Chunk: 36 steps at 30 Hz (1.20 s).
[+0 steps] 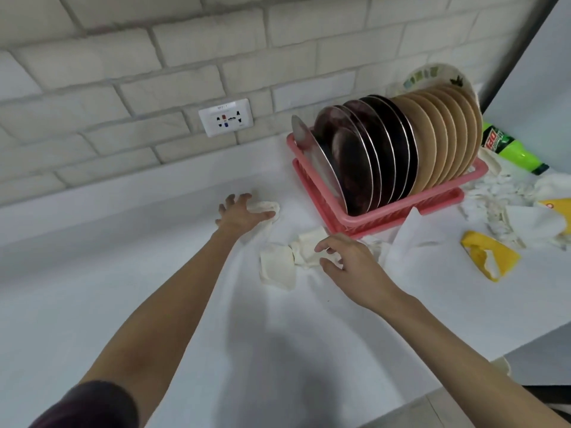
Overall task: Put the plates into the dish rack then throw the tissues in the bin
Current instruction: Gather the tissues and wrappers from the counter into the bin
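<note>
Plates (386,143) stand on edge, row spanning the dish rack (401,209).

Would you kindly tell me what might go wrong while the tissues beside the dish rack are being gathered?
The right hand works close to the dish rack; a knock might jolt its tightly packed plates. Loose tissues lie near the hands, with further tissues right of the rack, so some may get left behind. The left hand only touches one tissue, which may slip free.
</note>
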Each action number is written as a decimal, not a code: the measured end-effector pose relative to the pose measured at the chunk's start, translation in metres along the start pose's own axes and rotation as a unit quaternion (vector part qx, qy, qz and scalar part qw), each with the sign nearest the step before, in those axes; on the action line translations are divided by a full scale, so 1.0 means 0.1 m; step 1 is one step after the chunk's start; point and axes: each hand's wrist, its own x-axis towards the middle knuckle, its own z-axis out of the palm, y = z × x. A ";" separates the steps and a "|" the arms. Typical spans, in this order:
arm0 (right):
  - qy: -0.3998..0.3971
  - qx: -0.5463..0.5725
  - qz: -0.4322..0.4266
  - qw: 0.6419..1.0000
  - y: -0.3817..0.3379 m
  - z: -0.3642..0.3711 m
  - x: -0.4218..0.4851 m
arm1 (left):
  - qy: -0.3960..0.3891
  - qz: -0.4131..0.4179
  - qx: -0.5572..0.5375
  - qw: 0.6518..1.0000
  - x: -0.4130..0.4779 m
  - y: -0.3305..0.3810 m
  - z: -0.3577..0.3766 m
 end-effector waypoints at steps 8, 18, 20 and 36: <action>-0.023 -0.033 0.011 0.999 0.01 0.01 0.02 | 0.077 0.066 0.023 0.995 0.06 -0.13 0.30; -0.148 -0.254 -0.108 0.950 -0.28 0.50 0.43 | 0.148 -0.012 -0.371 0.917 -0.51 -0.80 0.12; -0.177 -0.313 -0.108 0.927 -0.34 0.62 0.56 | 0.128 -0.030 -0.414 0.901 -0.68 -0.93 0.14; -0.091 0.005 -0.092 0.992 -0.45 0.41 0.61 | 0.050 -0.031 -0.500 0.864 -1.70 -0.70 0.02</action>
